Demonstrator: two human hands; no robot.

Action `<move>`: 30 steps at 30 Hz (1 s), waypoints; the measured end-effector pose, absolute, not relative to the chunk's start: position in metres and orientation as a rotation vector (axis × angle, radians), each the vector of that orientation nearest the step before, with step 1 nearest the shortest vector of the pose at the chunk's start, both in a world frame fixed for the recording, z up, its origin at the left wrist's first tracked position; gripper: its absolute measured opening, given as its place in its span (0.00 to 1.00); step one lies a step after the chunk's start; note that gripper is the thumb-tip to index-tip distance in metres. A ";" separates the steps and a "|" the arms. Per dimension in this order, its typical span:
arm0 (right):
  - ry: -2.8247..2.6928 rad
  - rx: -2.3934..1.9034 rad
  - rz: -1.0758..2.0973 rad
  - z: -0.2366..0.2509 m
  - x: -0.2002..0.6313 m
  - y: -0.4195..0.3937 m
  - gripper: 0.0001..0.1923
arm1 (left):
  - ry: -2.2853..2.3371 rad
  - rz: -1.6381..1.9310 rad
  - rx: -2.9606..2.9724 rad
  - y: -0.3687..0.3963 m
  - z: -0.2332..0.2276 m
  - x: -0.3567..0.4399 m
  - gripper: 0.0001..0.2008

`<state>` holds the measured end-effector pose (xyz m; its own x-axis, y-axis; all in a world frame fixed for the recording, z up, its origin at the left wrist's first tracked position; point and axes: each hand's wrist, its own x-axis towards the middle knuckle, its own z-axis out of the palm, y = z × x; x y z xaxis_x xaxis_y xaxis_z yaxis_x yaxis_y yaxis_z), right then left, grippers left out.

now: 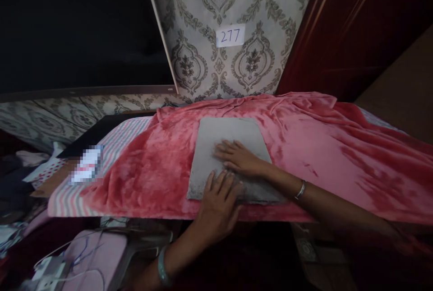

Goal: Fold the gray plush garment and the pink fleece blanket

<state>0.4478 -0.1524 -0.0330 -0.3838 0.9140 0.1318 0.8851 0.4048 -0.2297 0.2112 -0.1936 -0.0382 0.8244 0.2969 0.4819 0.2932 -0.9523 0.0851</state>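
Note:
A grey, flat piece of folded cloth (209, 140) lies on a red plush blanket (142, 169). My left hand (219, 200) rests on its near edge with the fingers spread, a green bangle round the wrist. Farther in, my right hand (240, 158) lies flat across the middle of the cloth, slightly smeared by motion at the fingertips. A silver bangle circles that wrist. Neither hand grips anything. Parts of the cloth under the palms are hidden.
A striped cover (71, 200) shows under the blanket at left, with a blurred-out packet (86, 164) on it. Behind are a large dark screen (84, 29) and a wall label reading 277 (230, 35). A power strip (49, 275) with cables sits low at left.

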 end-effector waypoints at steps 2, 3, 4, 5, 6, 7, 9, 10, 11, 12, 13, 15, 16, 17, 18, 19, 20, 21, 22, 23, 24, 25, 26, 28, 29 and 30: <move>-2.508 -1.513 0.234 -0.034 0.437 -0.154 0.29 | 0.471 0.738 3.049 -0.196 -0.054 0.210 0.27; -2.525 -1.510 0.248 -0.034 0.437 -0.152 0.30 | 0.465 0.756 3.071 -0.198 -0.064 0.210 0.28; -2.526 -1.526 0.251 -0.034 0.440 -0.148 0.31 | 0.465 0.806 3.086 -0.200 -0.073 0.211 0.28; -2.514 -1.555 0.243 -0.033 0.445 -0.142 0.31 | 0.472 0.881 3.090 -0.201 -0.082 0.212 0.28; -2.493 -1.596 0.229 -0.032 0.451 -0.134 0.32 | 0.479 0.961 3.083 -0.201 -0.090 0.214 0.27; -2.463 -1.646 0.211 -0.031 0.459 -0.126 0.32 | 0.485 1.032 3.069 -0.202 -0.096 0.215 0.25; -2.391 -1.760 0.182 -0.030 0.475 -0.109 0.33 | 0.489 1.133 3.038 -0.201 -0.102 0.217 0.23; -2.357 -1.817 0.175 -0.030 0.482 -0.100 0.33 | 0.490 1.169 3.023 -0.200 -0.103 0.218 0.22; -2.325 -1.870 0.172 -0.030 0.488 -0.091 0.34 | 0.490 1.194 3.011 -0.199 -0.103 0.219 0.22; -2.295 -1.919 0.171 -0.031 0.494 -0.082 0.34 | 0.490 1.210 3.002 -0.199 -0.102 0.219 0.21; -2.265 -1.965 0.173 -0.031 0.499 -0.074 0.34 | 0.493 1.222 2.995 -0.199 -0.102 0.219 0.21; -2.194 -2.062 0.182 -0.032 0.506 -0.059 0.34 | 0.502 1.236 2.986 -0.199 -0.101 0.219 0.20; -2.155 -2.107 0.186 -0.032 0.509 -0.053 0.34 | 0.504 1.246 2.983 -0.199 -0.102 0.219 0.20; -2.118 -2.146 0.189 -0.033 0.510 -0.047 0.34 | 0.504 1.260 2.979 -0.198 -0.103 0.219 0.20; -2.084 -2.179 0.188 -0.033 0.512 -0.043 0.34 | 0.501 1.277 2.975 -0.198 -0.104 0.219 0.21; -2.057 -2.203 0.182 -0.033 0.512 -0.040 0.34 | 0.495 1.290 2.973 -0.198 -0.105 0.219 0.21; -2.037 -2.219 0.173 -0.033 0.512 -0.038 0.34 | 0.492 1.297 2.972 -0.197 -0.107 0.219 0.21; -2.023 -2.229 0.162 -0.032 0.512 -0.036 0.34 | 0.490 1.299 2.974 -0.196 -0.108 0.219 0.22; -2.013 -2.237 0.152 -0.032 0.512 -0.036 0.34 | 0.489 1.296 2.980 -0.196 -0.108 0.219 0.22; -2.006 -2.243 0.145 -0.030 0.512 -0.036 0.34 | 0.491 1.293 2.986 -0.196 -0.108 0.219 0.22; -2.003 -2.246 0.139 -0.028 0.512 -0.037 0.34 | 0.495 1.294 2.990 -0.196 -0.108 0.219 0.22; -2.004 -2.249 0.134 -0.025 0.512 -0.038 0.34 | 0.498 1.294 2.996 -0.197 -0.106 0.219 0.22; -2.007 -2.250 0.131 -0.021 0.511 -0.040 0.33 | 0.499 1.289 3.003 -0.198 -0.104 0.218 0.22; -2.019 -2.249 0.123 -0.012 0.506 -0.046 0.33 | 0.483 1.231 3.024 -0.200 -0.095 0.214 0.23; -2.038 -2.233 0.114 -0.008 0.500 -0.050 0.33 | 0.464 1.176 3.035 -0.201 -0.089 0.212 0.23; -2.078 -2.191 0.102 -0.004 0.492 -0.055 0.33 | 0.446 1.119 3.041 -0.202 -0.083 0.208 0.23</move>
